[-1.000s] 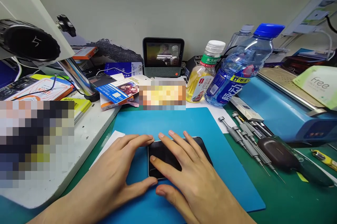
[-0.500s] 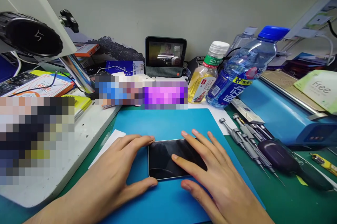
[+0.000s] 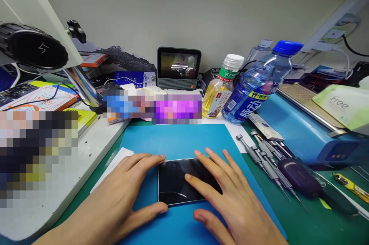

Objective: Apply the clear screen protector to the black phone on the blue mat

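A smartphone with a dark screen lies lengthwise on a blue mat. My left hand holds its left end, fingertips at the upper left corner and thumb at the lower left one. Spread over the right part of the screen is my right hand, its index fingertip on or just above the glass. The other right fingers reach past the far edge, and the right thumb hangs apart from the near edge. The right end of the phone is hidden under that hand.
Several precision screwdrivers and a dark purple rounded tool lie to the right. Behind stand a tea bottle, a blue-capped water bottle and a small display. A microscope stand's white base is at left.
The view has tilted up slightly, so everything sits a little lower in the picture. Both hands and the smartphone keep nearly the same places relative to each other.
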Demonstrator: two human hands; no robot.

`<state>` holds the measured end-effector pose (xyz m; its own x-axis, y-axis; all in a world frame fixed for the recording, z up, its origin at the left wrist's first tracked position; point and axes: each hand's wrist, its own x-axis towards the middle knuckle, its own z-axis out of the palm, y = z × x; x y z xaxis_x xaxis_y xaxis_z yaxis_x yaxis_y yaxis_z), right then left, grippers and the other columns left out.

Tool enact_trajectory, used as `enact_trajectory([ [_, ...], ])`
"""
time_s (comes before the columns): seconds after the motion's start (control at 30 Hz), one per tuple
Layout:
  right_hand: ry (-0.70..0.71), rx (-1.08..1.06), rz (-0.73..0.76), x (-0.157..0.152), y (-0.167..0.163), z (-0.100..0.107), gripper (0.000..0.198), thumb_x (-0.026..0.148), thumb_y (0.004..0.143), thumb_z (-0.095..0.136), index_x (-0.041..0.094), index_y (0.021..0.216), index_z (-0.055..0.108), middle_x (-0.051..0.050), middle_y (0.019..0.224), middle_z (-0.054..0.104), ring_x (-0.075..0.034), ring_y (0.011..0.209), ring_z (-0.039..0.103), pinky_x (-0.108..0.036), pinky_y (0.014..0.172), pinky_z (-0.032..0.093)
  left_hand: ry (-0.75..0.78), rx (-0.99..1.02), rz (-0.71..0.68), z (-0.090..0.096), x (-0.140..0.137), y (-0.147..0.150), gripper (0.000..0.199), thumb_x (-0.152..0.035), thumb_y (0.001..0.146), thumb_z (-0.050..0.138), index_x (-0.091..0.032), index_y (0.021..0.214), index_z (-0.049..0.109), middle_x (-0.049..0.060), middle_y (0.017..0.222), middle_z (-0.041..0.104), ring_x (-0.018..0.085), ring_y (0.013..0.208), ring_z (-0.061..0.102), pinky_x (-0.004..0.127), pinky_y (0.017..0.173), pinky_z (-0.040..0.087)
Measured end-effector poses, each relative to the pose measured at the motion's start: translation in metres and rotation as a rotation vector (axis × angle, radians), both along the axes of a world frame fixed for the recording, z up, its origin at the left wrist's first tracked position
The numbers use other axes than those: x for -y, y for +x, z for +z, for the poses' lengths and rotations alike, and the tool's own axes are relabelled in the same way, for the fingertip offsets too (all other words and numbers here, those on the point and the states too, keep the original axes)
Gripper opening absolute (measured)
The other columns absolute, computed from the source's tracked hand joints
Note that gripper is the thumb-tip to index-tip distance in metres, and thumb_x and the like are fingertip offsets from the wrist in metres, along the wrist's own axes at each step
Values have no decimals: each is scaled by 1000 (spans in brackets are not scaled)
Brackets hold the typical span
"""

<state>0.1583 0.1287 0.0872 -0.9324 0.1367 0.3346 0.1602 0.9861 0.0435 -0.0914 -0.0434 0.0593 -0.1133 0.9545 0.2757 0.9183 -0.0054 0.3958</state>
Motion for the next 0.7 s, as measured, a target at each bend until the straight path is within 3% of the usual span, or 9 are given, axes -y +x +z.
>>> enact_trajectory([
  [0.17,-20,20,-105,-14,23,-8,45,48,111,50,36,153,60,-1,177,31,-35,159,39,-63,118,52,30,-38,37,6,-1,1,62,-60,101,68,-37,153,43,3,138,70,25,120,74,38,96,67],
  [0.27,-17,14,-143,-22,35,-10,43,46,112,49,37,153,60,1,178,29,-35,159,38,-61,121,49,37,-61,43,5,1,0,64,-62,99,69,-38,153,44,3,138,71,26,121,74,39,96,68],
  [0.47,-49,-29,-219,-35,53,-15,38,43,113,46,39,146,63,5,175,34,-36,156,43,-60,113,54,32,-74,46,2,0,-1,67,-61,98,71,-38,154,43,2,140,70,25,121,74,37,97,67],
  [0.7,-108,-202,-218,-32,56,-18,31,38,114,48,34,140,65,7,167,47,-22,151,48,-33,126,36,16,-30,21,6,0,0,68,-59,97,73,-39,154,41,2,139,70,26,120,74,38,96,67],
])
